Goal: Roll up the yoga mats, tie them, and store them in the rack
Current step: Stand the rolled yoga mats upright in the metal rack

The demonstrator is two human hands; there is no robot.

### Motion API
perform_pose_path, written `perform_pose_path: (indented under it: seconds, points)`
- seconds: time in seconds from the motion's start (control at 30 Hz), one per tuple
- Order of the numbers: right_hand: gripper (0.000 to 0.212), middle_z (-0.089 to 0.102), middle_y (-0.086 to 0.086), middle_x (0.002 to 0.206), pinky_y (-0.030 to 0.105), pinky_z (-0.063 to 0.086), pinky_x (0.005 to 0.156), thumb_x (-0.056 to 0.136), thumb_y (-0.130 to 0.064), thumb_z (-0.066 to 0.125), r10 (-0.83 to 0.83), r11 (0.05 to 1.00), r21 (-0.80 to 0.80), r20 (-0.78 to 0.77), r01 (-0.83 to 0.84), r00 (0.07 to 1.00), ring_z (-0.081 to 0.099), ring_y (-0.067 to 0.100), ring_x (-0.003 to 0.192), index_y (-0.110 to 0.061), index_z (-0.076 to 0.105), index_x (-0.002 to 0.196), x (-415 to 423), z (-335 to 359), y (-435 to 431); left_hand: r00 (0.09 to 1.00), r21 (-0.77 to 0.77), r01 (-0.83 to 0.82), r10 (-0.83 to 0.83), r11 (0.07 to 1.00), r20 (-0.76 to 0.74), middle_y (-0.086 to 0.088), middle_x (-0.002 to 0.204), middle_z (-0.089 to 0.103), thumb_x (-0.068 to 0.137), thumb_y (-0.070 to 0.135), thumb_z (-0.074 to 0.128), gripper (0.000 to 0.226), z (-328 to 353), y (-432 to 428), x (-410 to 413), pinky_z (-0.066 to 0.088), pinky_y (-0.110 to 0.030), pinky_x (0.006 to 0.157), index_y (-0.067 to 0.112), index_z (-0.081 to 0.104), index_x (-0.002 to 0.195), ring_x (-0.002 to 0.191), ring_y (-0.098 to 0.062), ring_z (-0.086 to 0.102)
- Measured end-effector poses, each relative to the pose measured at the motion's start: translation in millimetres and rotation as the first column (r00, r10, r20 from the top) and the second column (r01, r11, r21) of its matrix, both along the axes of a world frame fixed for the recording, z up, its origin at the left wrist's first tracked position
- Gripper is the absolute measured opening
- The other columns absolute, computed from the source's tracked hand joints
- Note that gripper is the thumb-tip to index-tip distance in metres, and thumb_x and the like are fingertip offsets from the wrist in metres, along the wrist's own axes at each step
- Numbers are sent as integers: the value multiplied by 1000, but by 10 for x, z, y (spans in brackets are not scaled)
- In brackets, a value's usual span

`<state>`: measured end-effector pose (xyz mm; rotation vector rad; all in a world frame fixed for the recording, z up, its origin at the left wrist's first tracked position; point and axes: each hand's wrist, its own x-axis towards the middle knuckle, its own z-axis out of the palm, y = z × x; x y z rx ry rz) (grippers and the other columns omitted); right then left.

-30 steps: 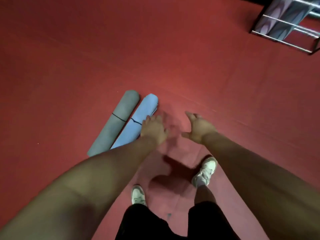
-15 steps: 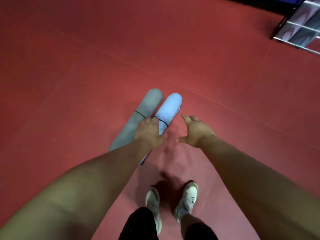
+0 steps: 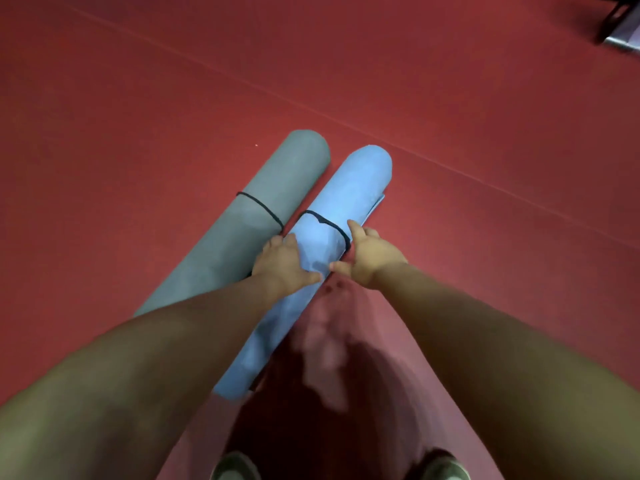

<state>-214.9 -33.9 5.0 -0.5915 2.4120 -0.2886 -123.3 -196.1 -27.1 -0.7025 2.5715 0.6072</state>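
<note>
Two rolled yoga mats lie side by side on the red floor, each tied with a thin black band. The grey mat [image 3: 263,216] is on the left, the blue mat [image 3: 346,188] on the right. My left hand [image 3: 282,263] grips the blue mat's left side just below its band. My right hand [image 3: 370,256] clasps the mat's right side at the band. Both thumbs meet across the top of the roll. The rack [image 3: 623,26] shows only as a dark corner at the far top right.
The red floor [image 3: 138,98] spreads out on all sides, crossed by faint seam lines. My two shoes [image 3: 235,467] show at the bottom edge, close behind the blue mat's near end.
I have stepped closer and bent down. Both hands went from hovering open above the mats to closing on the blue mat. The rack has slid almost out of view.
</note>
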Motion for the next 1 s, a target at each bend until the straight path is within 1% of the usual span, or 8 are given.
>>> perform_pose_path:
  seconds: [0.27, 0.37, 0.47, 0.57, 0.63, 0.7, 0.77, 1.0]
  points:
    - [93, 44, 19, 146, 40, 42, 106, 88, -59, 61, -181, 973, -134, 75, 190, 981, 50, 36, 130, -16, 14, 156, -6, -1019, -104, 972, 80, -235, 235, 969, 18, -17, 152, 35, 63, 74, 75, 125, -834, -229, -218, 36, -44, 112, 11, 19, 154, 138, -35, 39]
    - [100, 43, 13, 151, 36, 37, 111, 89, -59, 61, -276, 930, -173, 260, 325, 925, 45, 31, 136, -9, 7, 157, 167, -1041, -63, 939, 113, -342, 343, 933, 16, -14, 147, 46, 62, 87, 59, 115, -853, -215, -127, 38, -45, 111, 12, 39, 146, 135, -35, 43]
    - [107, 33, 21, 156, 36, 29, 118, 87, -75, 46, -405, 876, -125, 335, 466, 851, 37, 32, 143, 5, 23, 153, 23, -1140, -108, 879, 306, -463, 476, 832, 37, -13, 134, 61, 56, 97, 44, 114, -886, -86, -231, 43, -44, 107, 12, 61, 130, 122, -32, 56]
    - [118, 34, 22, 156, 43, 35, 117, 76, -91, 35, -533, 804, -52, 377, 592, 757, 40, 35, 141, 1, 35, 150, -86, -1227, 20, 895, 407, -429, 440, 806, 72, -14, 122, 66, 77, 77, 58, 86, -861, 117, -341, 49, -43, 101, 7, 64, 127, 114, -32, 63]
    - [130, 36, 19, 155, 46, 41, 111, 64, -93, 48, -620, 713, -75, 397, 697, 677, 45, 35, 136, 2, 32, 151, -111, -1218, 150, 886, 590, -437, 436, 678, 156, -14, 110, 71, 64, 68, 75, 93, -832, 246, -351, 58, -44, 88, 1, 61, 126, 95, -29, 71]
    - [143, 43, 15, 149, 48, 52, 97, 46, -91, 64, -687, 597, -64, 474, 800, 550, 55, 36, 124, 1, 28, 150, -70, -1142, 256, 908, 588, -408, 380, 698, 179, -12, 110, 70, 46, 69, 80, 106, -854, 330, -300, 59, -41, 85, 2, 55, 124, 93, -28, 72]
    - [134, 48, 14, 142, 51, 55, 89, 54, -79, 76, -691, 572, -55, 506, 818, 517, 59, 37, 115, 1, 24, 149, -34, -1162, 298, 922, 593, -379, 342, 710, 179, -7, 108, 72, 43, 69, 82, 103, -972, 383, -284, 58, -39, 87, 7, 59, 122, 93, -26, 72]
    - [123, 53, 12, 126, 49, 52, 97, 61, -59, 86, -689, 484, -103, 567, 869, 451, 60, 33, 112, -3, 15, 144, -42, -1231, 317, 907, 735, -413, 317, 538, 278, -10, 100, 76, 58, 49, 84, 70, -924, 454, -300, 56, -48, 92, 12, 70, 115, 90, -30, 74]
